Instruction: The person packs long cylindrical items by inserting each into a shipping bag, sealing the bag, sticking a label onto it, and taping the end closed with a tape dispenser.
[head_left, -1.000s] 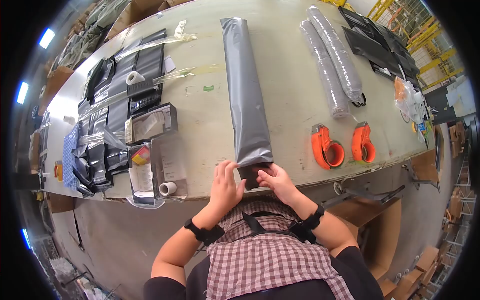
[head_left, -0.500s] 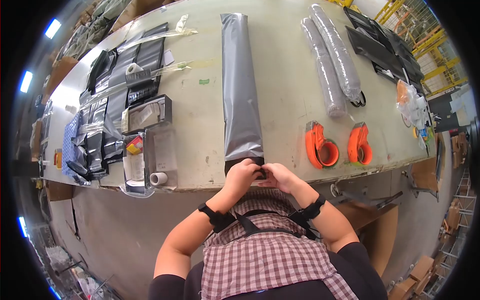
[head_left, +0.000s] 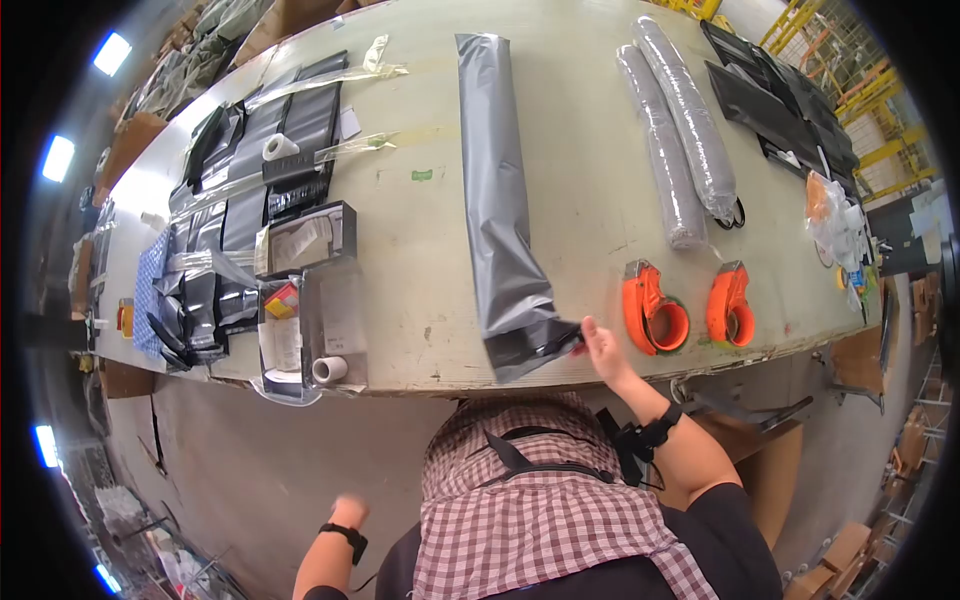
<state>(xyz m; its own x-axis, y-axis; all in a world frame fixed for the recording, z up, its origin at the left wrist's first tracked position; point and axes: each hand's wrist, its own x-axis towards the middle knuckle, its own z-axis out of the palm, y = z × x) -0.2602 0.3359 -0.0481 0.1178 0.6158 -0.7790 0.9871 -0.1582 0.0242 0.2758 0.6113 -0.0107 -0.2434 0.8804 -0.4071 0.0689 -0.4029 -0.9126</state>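
Observation:
A long grey plastic mailing bag (head_left: 495, 190) lies lengthwise on the table, its near end dark and skewed to the right. My right hand (head_left: 603, 352) pinches the right corner of that near end, close to the table's front edge. Away from the table, my left hand (head_left: 350, 512) hangs low beside my body on the left. It is small and smeared in the view, and its fingers do not show clearly.
Two orange tape dispensers (head_left: 655, 310) stand to the right, with two grey plastic-wrapped rolls (head_left: 690, 120) behind them. On the left are stacked black bags (head_left: 255, 150), an open box (head_left: 305, 238) and a white roll (head_left: 330, 370). More black bags (head_left: 765, 100) lie at the far right.
My left hand has left the bag and dropped down to the lower left. My right hand has moved right, pulling the bag's near corner with it and creasing that end.

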